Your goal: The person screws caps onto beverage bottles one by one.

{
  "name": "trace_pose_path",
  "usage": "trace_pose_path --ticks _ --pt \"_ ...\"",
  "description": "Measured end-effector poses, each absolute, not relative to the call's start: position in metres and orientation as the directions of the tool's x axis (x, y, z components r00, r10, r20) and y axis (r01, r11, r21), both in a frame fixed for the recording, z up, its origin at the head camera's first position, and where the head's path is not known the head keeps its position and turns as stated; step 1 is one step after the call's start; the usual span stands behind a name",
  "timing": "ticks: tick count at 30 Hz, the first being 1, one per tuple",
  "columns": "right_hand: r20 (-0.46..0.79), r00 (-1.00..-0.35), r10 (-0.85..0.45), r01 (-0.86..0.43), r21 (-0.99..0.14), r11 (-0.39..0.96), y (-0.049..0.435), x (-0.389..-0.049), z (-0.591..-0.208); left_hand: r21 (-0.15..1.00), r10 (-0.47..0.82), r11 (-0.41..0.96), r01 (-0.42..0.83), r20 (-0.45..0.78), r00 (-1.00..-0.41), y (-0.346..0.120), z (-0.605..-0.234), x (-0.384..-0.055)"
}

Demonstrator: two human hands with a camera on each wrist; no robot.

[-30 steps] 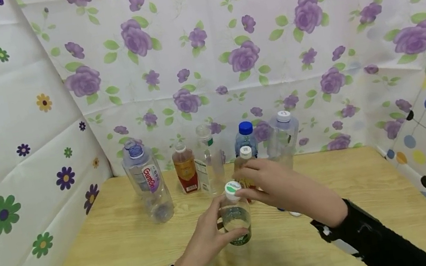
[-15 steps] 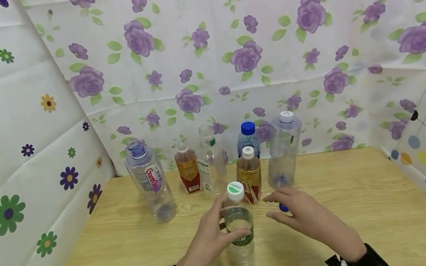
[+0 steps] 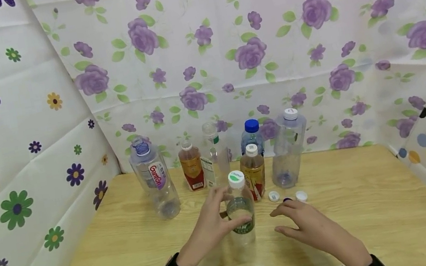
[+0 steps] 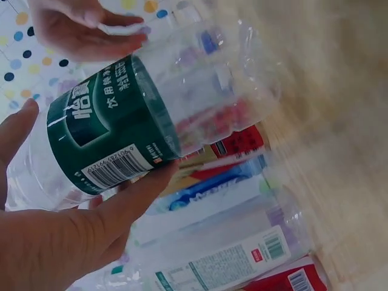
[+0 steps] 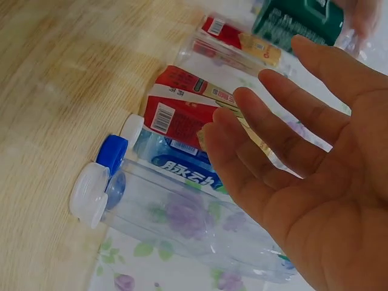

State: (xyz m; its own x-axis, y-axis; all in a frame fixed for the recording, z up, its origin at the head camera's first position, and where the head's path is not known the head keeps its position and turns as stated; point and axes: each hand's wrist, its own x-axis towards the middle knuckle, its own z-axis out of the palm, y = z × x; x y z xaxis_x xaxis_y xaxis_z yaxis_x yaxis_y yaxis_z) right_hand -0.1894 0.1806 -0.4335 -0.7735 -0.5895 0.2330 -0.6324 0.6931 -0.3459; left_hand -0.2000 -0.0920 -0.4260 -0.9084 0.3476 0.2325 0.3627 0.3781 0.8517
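My left hand (image 3: 207,229) grips a clear water bottle (image 3: 239,201) with a white cap and green label; it stands upright over the front middle of the table. The left wrist view shows the thumb and fingers around the green label (image 4: 103,133). To its right, my right hand (image 3: 320,230) holds nothing, its fingers spread and slightly bent, apart from the bottle. Just beyond those fingers lie a white cap (image 3: 274,196), a partly hidden blue cap (image 5: 113,154) and another white cap (image 3: 301,196).
Behind stand a capped amber bottle (image 3: 253,173), a blue-capped bottle (image 3: 253,138) and a tall clear white-capped bottle (image 3: 288,149). Further left are an uncapped clear bottle (image 3: 156,184), another amber bottle (image 3: 192,166) and a clear bottle (image 3: 216,155). Floral cloth (image 3: 288,56) hangs behind the table.
My right hand has come away from the capped top of the water bottle, moving right and toward me, and its fingers have spread. My left hand keeps its hold on the bottle.
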Motion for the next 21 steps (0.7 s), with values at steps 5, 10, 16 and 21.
trace_pose_path --ticks 5,10,16,21 --pt "0.226 -0.769 -0.598 -0.637 -0.346 0.689 0.183 -0.189 -0.433 0.835 0.350 0.354 0.420 0.299 -0.888 -0.088 -0.424 -0.222" --pt "0.221 -0.768 -0.601 -0.637 -0.352 0.686 0.185 -0.189 -0.432 0.832 0.358 0.330 0.447 0.328 -0.874 -0.083 -0.426 -0.242" --pt "0.204 -0.769 -0.606 -0.634 -0.360 0.684 0.188 -0.191 -0.435 0.847 0.354 0.309 0.432 0.319 -0.879 -0.078 -0.436 -0.256" --pt "0.165 -0.773 -0.612 -0.624 -0.367 0.690 0.190 -0.193 -0.436 0.875 0.364 0.270 0.401 0.293 -0.884 -0.077 -0.440 -0.258"
